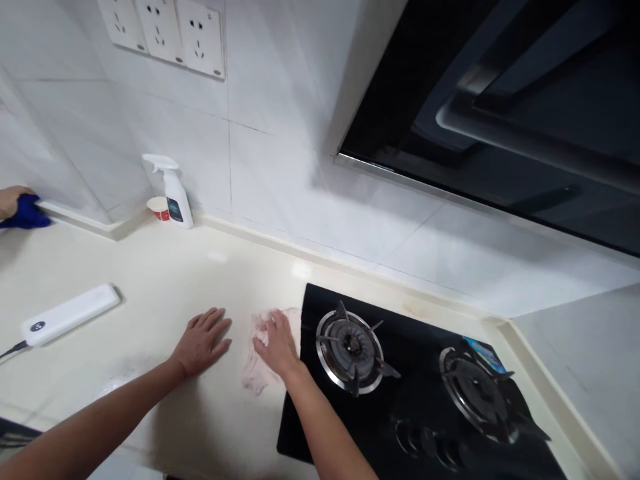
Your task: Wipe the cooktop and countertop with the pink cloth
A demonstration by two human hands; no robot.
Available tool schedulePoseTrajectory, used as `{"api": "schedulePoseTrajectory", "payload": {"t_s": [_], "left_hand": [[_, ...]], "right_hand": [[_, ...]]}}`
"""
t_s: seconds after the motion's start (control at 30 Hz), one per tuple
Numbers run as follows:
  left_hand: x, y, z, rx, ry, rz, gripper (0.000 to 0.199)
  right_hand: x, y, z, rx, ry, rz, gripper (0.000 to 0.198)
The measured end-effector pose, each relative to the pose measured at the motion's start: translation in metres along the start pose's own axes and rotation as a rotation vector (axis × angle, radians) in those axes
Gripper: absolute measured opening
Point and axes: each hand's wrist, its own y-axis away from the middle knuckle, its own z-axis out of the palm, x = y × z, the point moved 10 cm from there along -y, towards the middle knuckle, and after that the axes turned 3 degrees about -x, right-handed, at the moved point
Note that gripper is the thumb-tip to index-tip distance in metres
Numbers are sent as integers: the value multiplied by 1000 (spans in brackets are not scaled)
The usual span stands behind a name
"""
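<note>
Pink cloth (254, 375) on countertop (235, 280), just beside hob (410, 380), long axis slanting rightward toward wall (300, 173). Right hand (278, 343) atop, fingers bent; can't tell if pinching. Left hand (199, 343) palm-down on countertop, fingers spread.

Your workplace, a kitchen: note the two-burner gas hob (407, 387) set in the pale countertop (215, 267), the tiled wall (280, 153) and its sockets (160, 32)
</note>
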Motion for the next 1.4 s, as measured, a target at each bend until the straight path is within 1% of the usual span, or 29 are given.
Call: {"api": "schedulePoseTrajectory", "payload": {"t_s": [0.03,0.07,0.13,0.2,0.3,0.37,0.43,0.57,0.63,0.7,0.73,0.8,0.87,0.93,1.0,1.13,1.2,1.27,1.4], "left_hand": [[-1,0,1,4,4,-1,48],[-1,1,1,6,6,-1,48],[-2,1,2,3,3,1,48],[-1,2,2,-3,-1,1,48],[1,2,1,-11,4,-6,47],[1,2,0,-13,10,-11,46],[0,3,0,-10,20,-16,46],[-1,5,2,-4,38,-12,46],[-1,6,2,-5,42,-10,47],[-1,6,3,-11,45,-11,47],[-1,5,3,-15,46,-13,47],[-1,5,3,-18,42,-17,48],[-1,4,2,-17,32,-18,47],[0,4,1,-15,21,-13,47],[0,3,0,-15,15,-10,47],[-1,2,-2,-11,4,-14,47],[0,1,-3,-6,8,-16,46],[1,1,-4,-4,24,-16,45],[2,1,-3,-14,30,-15,46]], "right_hand": [[5,-9,-4,18,44,24,41],[14,-15,-8,53,93,86,45],[36,-16,-17,140,166,281,56],[54,-8,-15,187,172,450,65],[70,-3,-4,204,92,552,69],[86,-9,-4,230,33,618,74],[107,-22,-13,264,-2,696,81],[154,-44,-42,373,-13,857,96],[168,-50,-50,424,-5,910,100],[172,-58,-50,447,5,915,102],[170,-62,-47,443,8,893,103],[158,-74,-37,410,10,795,100],[139,-82,-26,375,8,659,87],[125,-82,-21,382,6,569,74],[123,-74,-24,444,3,575,71],[135,-58,-42,618,-6,702,72],[135,-56,-46,664,0,704,67],[125,-57,-45,654,14,638,64],[90,-57,-29,535,45,442,56]]}}
